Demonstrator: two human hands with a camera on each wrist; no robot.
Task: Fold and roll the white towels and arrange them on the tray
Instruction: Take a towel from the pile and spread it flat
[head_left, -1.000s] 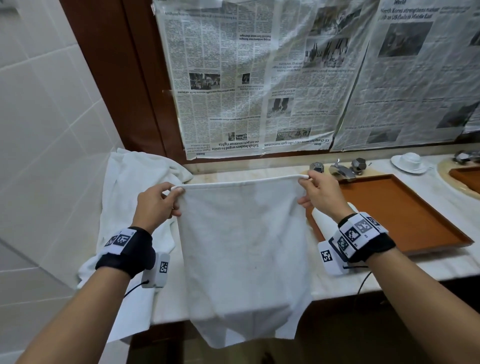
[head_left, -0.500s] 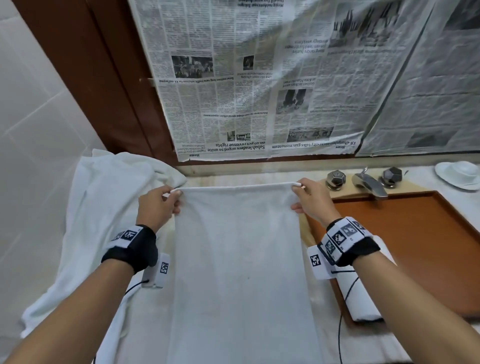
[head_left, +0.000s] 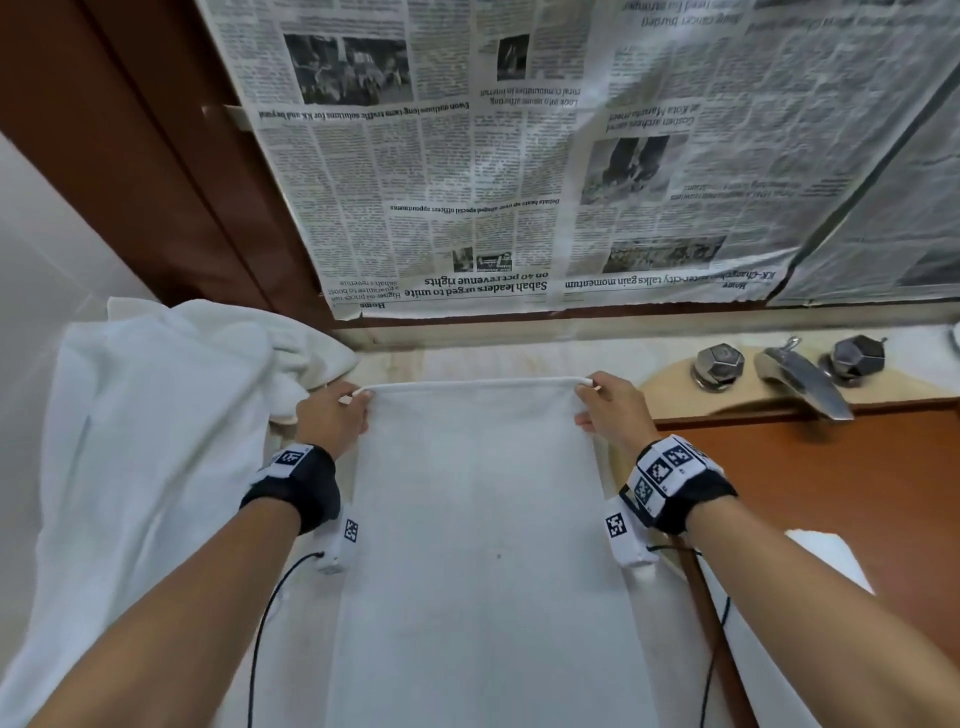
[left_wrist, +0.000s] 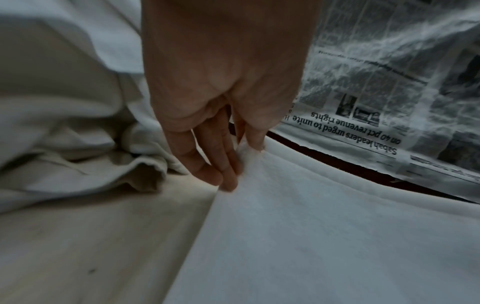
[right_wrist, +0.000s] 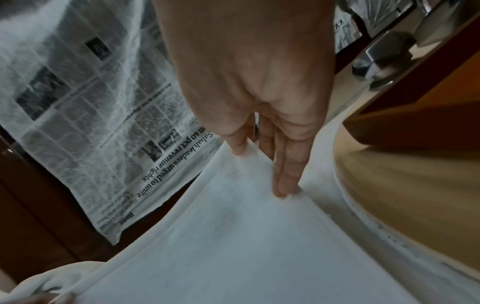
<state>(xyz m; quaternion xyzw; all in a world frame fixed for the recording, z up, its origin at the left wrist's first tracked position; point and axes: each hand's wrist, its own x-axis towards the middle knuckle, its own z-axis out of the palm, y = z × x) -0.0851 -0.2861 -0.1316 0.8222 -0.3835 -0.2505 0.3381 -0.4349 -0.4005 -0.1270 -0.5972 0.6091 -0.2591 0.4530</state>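
A folded white towel (head_left: 478, 519) lies lengthwise on the pale counter (head_left: 395, 361), its far edge held just above the surface. My left hand (head_left: 335, 415) pinches the far left corner, seen close in the left wrist view where thumb and fingers (left_wrist: 228, 164) nip the towel (left_wrist: 324, 236). My right hand (head_left: 610, 410) pinches the far right corner; the right wrist view shows the fingers (right_wrist: 283, 174) on the towel (right_wrist: 233, 236). The orange-brown tray (head_left: 841, 493) sits to the right, with a rolled white towel (head_left: 826, 556) partly hidden behind my right forearm.
A heap of loose white towels (head_left: 145, 441) fills the left end of the counter against the tiled wall. A chrome tap (head_left: 800, 374) with two knobs stands behind the tray. Newspaper sheets (head_left: 519, 182) cover the wall ahead.
The towel hung over the counter's front edge a second ago; both hands carried its top edge forward and down, so it now lies stretched along the counter. My view has tilted down.
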